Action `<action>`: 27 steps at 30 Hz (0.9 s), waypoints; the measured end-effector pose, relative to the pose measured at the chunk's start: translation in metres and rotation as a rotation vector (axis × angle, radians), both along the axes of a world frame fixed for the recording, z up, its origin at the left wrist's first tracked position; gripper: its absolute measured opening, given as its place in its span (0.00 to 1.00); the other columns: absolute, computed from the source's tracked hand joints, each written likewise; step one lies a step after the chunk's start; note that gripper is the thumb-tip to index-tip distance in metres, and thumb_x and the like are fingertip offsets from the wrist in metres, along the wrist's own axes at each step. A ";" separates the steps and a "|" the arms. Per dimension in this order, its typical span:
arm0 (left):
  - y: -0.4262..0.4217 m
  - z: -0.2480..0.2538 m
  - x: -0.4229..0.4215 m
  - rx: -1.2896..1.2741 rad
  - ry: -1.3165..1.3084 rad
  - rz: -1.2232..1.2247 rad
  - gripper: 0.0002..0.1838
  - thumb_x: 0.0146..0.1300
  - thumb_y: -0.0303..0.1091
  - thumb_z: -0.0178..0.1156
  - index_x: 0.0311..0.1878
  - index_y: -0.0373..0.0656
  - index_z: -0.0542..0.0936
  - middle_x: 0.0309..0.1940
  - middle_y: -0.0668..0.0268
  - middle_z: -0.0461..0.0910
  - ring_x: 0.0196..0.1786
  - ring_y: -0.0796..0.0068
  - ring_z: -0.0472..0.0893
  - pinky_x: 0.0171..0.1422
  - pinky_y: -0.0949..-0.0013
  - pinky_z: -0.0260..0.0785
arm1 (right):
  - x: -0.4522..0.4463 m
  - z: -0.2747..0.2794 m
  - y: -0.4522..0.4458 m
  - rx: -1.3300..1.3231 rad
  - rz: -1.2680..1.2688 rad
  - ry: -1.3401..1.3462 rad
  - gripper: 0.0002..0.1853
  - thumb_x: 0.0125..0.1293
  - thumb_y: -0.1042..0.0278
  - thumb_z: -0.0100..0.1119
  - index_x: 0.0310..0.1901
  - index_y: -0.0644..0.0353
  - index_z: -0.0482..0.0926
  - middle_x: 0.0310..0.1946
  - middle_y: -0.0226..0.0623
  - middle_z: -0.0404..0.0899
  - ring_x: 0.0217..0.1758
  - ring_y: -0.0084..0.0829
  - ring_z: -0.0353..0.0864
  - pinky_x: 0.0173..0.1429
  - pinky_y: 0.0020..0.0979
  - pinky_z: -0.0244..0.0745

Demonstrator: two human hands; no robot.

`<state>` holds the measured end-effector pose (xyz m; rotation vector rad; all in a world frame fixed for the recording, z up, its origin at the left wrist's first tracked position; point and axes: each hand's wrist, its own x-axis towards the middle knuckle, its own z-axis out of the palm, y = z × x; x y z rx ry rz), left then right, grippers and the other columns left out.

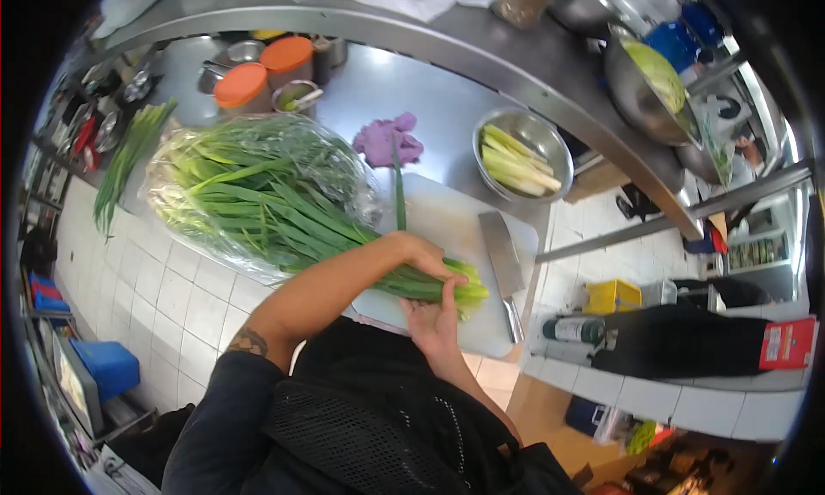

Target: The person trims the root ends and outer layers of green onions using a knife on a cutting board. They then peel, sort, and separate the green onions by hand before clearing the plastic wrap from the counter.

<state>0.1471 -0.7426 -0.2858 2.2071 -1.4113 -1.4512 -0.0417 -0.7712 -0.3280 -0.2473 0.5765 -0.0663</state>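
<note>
A bunch of leeks [471, 284] lies across the white cutting board [447, 211], its pale ends pointing right. My left hand [425, 256] reaches over the top of the bunch, fingers closed around it. From below, my right hand [434, 321] grips the same stalks, thumb raised along their side. The long green leaves run left toward a plastic bag of leeks [266, 186]. Beside the pale ends, a cleaver [501, 254] rests on the board with its handle toward me. One loose green leaf [399, 190] lies at the board's far edge.
A steel bowl [550, 147] holds cut pale leek pieces. Behind the board is a crumpled purple cloth [388, 140]. Orange-lidded containers [241, 86] stand at the back left, near more green stalks [133, 155]. An overhead steel shelf [481, 61] crosses above the counter.
</note>
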 end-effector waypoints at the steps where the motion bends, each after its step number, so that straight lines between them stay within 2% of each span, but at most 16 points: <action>1: 0.000 0.001 0.005 -0.004 0.010 -0.029 0.64 0.59 0.89 0.53 0.67 0.27 0.82 0.66 0.37 0.82 0.70 0.45 0.82 0.77 0.52 0.71 | -0.001 -0.002 0.005 -0.036 -0.029 -0.036 0.45 0.76 0.34 0.62 0.82 0.54 0.58 0.81 0.40 0.61 0.86 0.42 0.57 0.90 0.53 0.52; 3: -0.004 0.001 0.011 0.027 0.001 -0.050 0.64 0.58 0.90 0.53 0.68 0.27 0.82 0.66 0.38 0.82 0.70 0.45 0.82 0.77 0.53 0.70 | 0.000 -0.003 0.009 -0.047 -0.081 -0.092 0.46 0.74 0.35 0.65 0.82 0.52 0.58 0.83 0.35 0.60 0.87 0.39 0.57 0.91 0.51 0.51; 5: -0.010 -0.009 0.003 0.056 0.036 -0.099 0.65 0.57 0.90 0.54 0.68 0.28 0.82 0.67 0.38 0.81 0.70 0.45 0.81 0.77 0.53 0.69 | -0.002 -0.006 0.006 -0.036 -0.082 -0.101 0.45 0.74 0.38 0.66 0.82 0.52 0.59 0.83 0.34 0.61 0.87 0.39 0.57 0.91 0.51 0.51; 11: -0.011 -0.002 0.006 0.096 0.093 -0.003 0.63 0.59 0.88 0.56 0.70 0.28 0.80 0.69 0.39 0.80 0.70 0.48 0.81 0.75 0.54 0.71 | 0.004 -0.002 0.007 -0.001 -0.099 -0.060 0.43 0.73 0.47 0.72 0.80 0.53 0.62 0.80 0.33 0.66 0.85 0.38 0.60 0.90 0.48 0.52; 12: -0.011 -0.002 0.009 0.122 0.232 0.036 0.62 0.60 0.86 0.58 0.70 0.28 0.80 0.69 0.40 0.80 0.70 0.50 0.81 0.75 0.55 0.71 | 0.003 0.003 0.006 0.033 -0.100 -0.018 0.42 0.72 0.50 0.75 0.79 0.54 0.63 0.79 0.35 0.68 0.84 0.37 0.62 0.90 0.47 0.53; 13: -0.013 -0.002 0.010 0.144 0.368 0.075 0.61 0.61 0.84 0.60 0.71 0.29 0.79 0.69 0.41 0.80 0.69 0.51 0.82 0.75 0.55 0.71 | 0.003 0.008 0.005 0.034 -0.082 0.041 0.41 0.74 0.48 0.72 0.80 0.53 0.63 0.81 0.34 0.64 0.85 0.39 0.60 0.90 0.49 0.50; 17: -0.027 0.020 0.007 0.003 0.168 -0.009 0.58 0.62 0.81 0.64 0.71 0.29 0.79 0.68 0.43 0.81 0.68 0.53 0.82 0.74 0.55 0.71 | -0.003 0.034 -0.010 0.074 -0.079 0.037 0.40 0.74 0.51 0.72 0.80 0.53 0.64 0.81 0.35 0.65 0.85 0.40 0.61 0.89 0.50 0.51; 19: -0.036 0.076 -0.009 -0.034 0.165 -0.008 0.56 0.62 0.79 0.65 0.70 0.29 0.79 0.66 0.43 0.83 0.67 0.52 0.83 0.73 0.55 0.72 | -0.013 0.050 -0.020 0.040 -0.129 0.014 0.38 0.74 0.54 0.73 0.79 0.53 0.66 0.78 0.35 0.70 0.82 0.39 0.66 0.87 0.51 0.57; 20: -0.046 0.079 -0.011 -0.027 0.166 -0.041 0.56 0.62 0.79 0.65 0.70 0.29 0.79 0.66 0.43 0.83 0.67 0.52 0.83 0.73 0.55 0.72 | -0.019 0.061 -0.026 0.045 -0.163 0.015 0.38 0.74 0.54 0.73 0.79 0.53 0.66 0.78 0.35 0.70 0.82 0.39 0.66 0.87 0.51 0.57; 22: -0.073 0.087 -0.012 -0.116 0.132 -0.146 0.69 0.52 0.91 0.59 0.66 0.21 0.80 0.62 0.39 0.84 0.63 0.45 0.86 0.68 0.53 0.77 | -0.028 0.093 -0.042 -0.181 -0.242 -0.021 0.36 0.73 0.55 0.74 0.77 0.53 0.69 0.74 0.34 0.75 0.78 0.39 0.71 0.83 0.51 0.62; 23: -0.079 0.138 -0.025 -0.145 0.043 -0.149 0.71 0.51 0.93 0.58 0.64 0.19 0.80 0.57 0.39 0.86 0.60 0.47 0.87 0.66 0.54 0.78 | -0.034 0.112 -0.053 -0.249 -0.293 -0.037 0.33 0.73 0.57 0.74 0.74 0.53 0.72 0.70 0.33 0.78 0.74 0.36 0.76 0.78 0.47 0.70; 24: -0.093 0.153 -0.031 -0.147 0.033 -0.221 0.71 0.51 0.93 0.58 0.64 0.19 0.80 0.57 0.39 0.86 0.60 0.47 0.87 0.66 0.54 0.78 | -0.040 0.132 -0.067 -0.253 -0.366 -0.044 0.33 0.73 0.57 0.74 0.74 0.53 0.72 0.70 0.33 0.78 0.74 0.36 0.76 0.78 0.47 0.70; 26: -0.119 0.179 -0.044 -0.388 0.114 -0.144 0.58 0.64 0.81 0.61 0.64 0.22 0.79 0.56 0.41 0.86 0.60 0.54 0.86 0.68 0.57 0.75 | -0.056 0.175 -0.098 -0.607 -0.398 -0.034 0.33 0.71 0.58 0.76 0.72 0.57 0.73 0.68 0.35 0.80 0.70 0.34 0.80 0.73 0.42 0.76; 27: -0.118 0.232 -0.056 -0.450 0.200 -0.199 0.60 0.65 0.81 0.60 0.68 0.21 0.75 0.61 0.38 0.83 0.62 0.53 0.85 0.69 0.56 0.75 | -0.065 0.196 -0.116 -0.627 -0.449 -0.017 0.33 0.71 0.58 0.76 0.72 0.57 0.73 0.68 0.35 0.80 0.70 0.34 0.80 0.73 0.42 0.76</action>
